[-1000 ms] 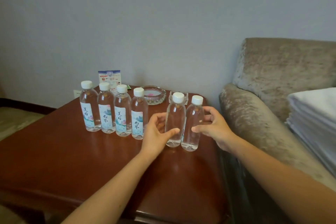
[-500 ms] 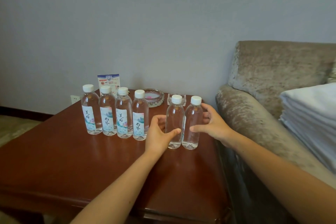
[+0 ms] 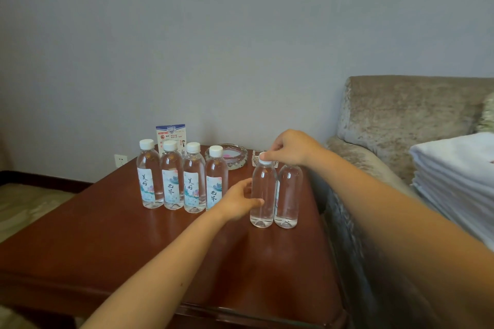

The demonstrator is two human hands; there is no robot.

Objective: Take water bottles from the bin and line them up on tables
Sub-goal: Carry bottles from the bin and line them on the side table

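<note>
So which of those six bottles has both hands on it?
The fifth bottle from the left: the left hand grips its body, the right hand pinches its cap. The four labelled bottles stand untouched.

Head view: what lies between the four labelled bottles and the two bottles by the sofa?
The left hand, gripping one bottle of that pair; otherwise bare tabletop, seen in the head view.

Four bottles (image 3: 194,179) standing abreast on the table (image 3: 107,235) before me, pair of bottles (image 3: 288,195) standing to their right, ashtray (image 3: 236,161) sitting behind.
</note>
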